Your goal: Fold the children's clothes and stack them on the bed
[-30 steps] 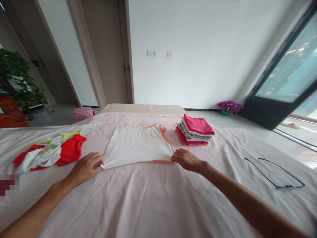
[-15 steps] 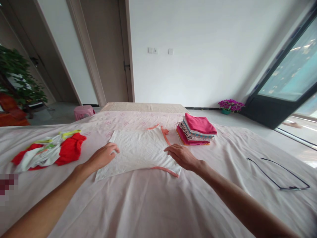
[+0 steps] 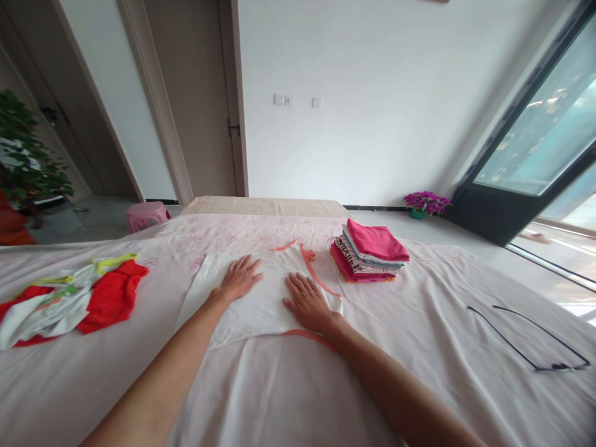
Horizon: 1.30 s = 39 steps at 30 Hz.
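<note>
A white sleeveless top (image 3: 261,313) with coral-orange trim lies spread out on the bed, its neck and armhole edges toward the right. My left hand (image 3: 241,277) rests flat on its upper middle, fingers stretched out. Flat on the right part of the top, close to the orange edging, is my right hand (image 3: 308,303), also with fingers extended. Neither hand grips the fabric. Just beyond my right hand stands a stack of folded clothes (image 3: 370,251), with a bright pink piece uppermost.
A loose heap of red, white and yellow-green clothes (image 3: 112,297) lies at the left. Eyeglasses (image 3: 531,341) rest on the pale pink bedsheet (image 3: 419,366) at the right. Beyond the bed are a pink stool (image 3: 148,215) and purple flowers (image 3: 426,202) in a pot.
Both hands have moved inward from the top's side edges and now lie flat on it, fingers straightened. The view has shifted slightly.
</note>
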{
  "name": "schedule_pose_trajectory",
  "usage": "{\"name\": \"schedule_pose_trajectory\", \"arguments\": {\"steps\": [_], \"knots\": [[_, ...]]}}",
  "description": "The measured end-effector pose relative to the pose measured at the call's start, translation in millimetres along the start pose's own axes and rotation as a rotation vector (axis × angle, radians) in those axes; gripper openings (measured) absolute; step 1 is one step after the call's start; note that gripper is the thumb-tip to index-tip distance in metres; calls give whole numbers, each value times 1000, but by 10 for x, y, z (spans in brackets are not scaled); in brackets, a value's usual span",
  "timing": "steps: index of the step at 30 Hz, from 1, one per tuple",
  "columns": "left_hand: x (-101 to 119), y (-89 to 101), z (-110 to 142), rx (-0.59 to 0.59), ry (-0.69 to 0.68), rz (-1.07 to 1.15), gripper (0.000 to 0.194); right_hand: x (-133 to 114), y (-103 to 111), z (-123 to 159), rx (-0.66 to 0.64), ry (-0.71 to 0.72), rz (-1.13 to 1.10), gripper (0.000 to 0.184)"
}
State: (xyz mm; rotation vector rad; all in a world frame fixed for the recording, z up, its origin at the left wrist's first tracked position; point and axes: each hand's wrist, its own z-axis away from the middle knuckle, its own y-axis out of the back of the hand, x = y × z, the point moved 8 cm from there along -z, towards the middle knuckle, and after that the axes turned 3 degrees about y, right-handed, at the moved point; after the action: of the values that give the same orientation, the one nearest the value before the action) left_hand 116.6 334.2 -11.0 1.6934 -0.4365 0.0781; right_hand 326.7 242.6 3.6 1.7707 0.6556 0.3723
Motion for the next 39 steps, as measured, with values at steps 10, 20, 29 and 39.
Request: {"name": "schedule_pose_trajectory", "arguments": {"steps": [10, 20, 29, 39], "knots": [[-634, 475, 15, 188, 258, -102, 53, -25, 26, -14, 3, -21, 2, 61], [694, -265, -399, -64, -196, -132, 63, -23, 60, 7, -37, -40, 38, 63], [-690, 175, -196, -29, 171, -286, 64, 17, 40, 2, -70, -68, -20, 64], [-1546, 454, 670, 29, 295, -378, 64, 97, 70, 78, -132, -114, -32, 64]]}}
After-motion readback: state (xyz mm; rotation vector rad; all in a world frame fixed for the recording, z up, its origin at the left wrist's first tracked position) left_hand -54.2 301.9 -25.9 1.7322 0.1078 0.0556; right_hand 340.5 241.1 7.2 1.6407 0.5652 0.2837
